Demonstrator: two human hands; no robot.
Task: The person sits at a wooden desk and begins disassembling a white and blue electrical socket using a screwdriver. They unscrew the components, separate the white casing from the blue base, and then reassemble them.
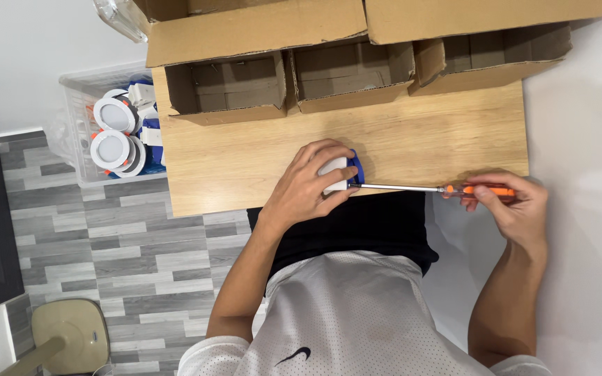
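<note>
Your left hand (308, 184) closes its grip on the white-and-blue part (339, 174) at the table's (412, 143) near edge; your right hand (513, 205) holds tight the orange screwdriver (447, 189), its tip touching the part.

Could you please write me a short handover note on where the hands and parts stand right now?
Left hand: cupped over a small white and blue part, pressing it onto the wooden table near its front edge.
Right hand: fingers closed on the orange handle of a screwdriver, shaft level, tip at the part's blue side.
Nearby: three open cardboard boxes along the table's back edge; a clear bin of round white fittings beside the table.
Done: part seated, driver engaged.
Left: how far the screw is in cannot be told.
</note>
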